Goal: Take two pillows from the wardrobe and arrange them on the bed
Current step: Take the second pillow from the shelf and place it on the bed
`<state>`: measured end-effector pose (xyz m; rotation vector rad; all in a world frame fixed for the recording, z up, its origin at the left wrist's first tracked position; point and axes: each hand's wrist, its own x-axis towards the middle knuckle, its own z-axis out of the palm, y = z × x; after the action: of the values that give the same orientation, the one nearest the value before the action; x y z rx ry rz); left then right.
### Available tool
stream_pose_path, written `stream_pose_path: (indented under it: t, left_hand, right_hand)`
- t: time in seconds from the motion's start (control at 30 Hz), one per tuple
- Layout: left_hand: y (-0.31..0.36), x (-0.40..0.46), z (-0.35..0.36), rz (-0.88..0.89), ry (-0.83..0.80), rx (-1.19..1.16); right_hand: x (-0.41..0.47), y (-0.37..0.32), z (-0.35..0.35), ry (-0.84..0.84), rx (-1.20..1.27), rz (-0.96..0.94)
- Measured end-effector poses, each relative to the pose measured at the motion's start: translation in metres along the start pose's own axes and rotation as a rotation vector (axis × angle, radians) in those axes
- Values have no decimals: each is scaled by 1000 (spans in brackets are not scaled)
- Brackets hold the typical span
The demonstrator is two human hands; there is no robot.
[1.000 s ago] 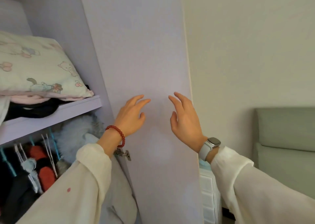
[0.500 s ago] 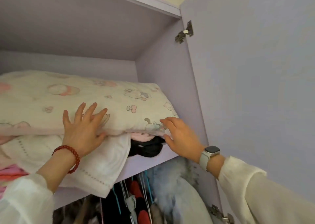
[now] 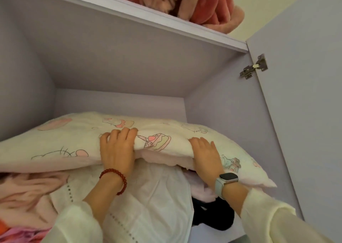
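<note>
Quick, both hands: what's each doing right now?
Left hand: grips the pillow front edge.
Right hand: holds the same pillow edge.

A cream pillow with pink cartoon prints lies flat inside the lilac wardrobe. It rests atop folded clothes, its front edge bunched.

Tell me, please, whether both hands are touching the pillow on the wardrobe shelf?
Touching. The head view shows the left hand with fingers curled over the front edge of the pillow, bunching the fabric, and the right hand pressed on that edge too.
</note>
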<state>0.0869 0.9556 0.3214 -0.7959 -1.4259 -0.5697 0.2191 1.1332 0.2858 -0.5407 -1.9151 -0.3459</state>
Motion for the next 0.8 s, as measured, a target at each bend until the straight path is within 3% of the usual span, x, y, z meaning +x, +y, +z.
stream_pose_path:
  t: [0.17, 0.3, 0.6, 0.8]
  left_hand:
    - [18, 50, -40, -73, 278, -96]
    - [43, 75, -88, -47, 431, -192]
    - [134, 86, -186, 21, 539, -255]
    - [216, 55, -238, 61, 382, -443]
  right_hand:
    - [20, 1, -88, 450, 35, -66]
    - [20, 13, -161, 569, -69, -82]
    - [-49, 61, -317, 545, -274, -54]
    - [-126, 109, -401, 337, -401, 33]
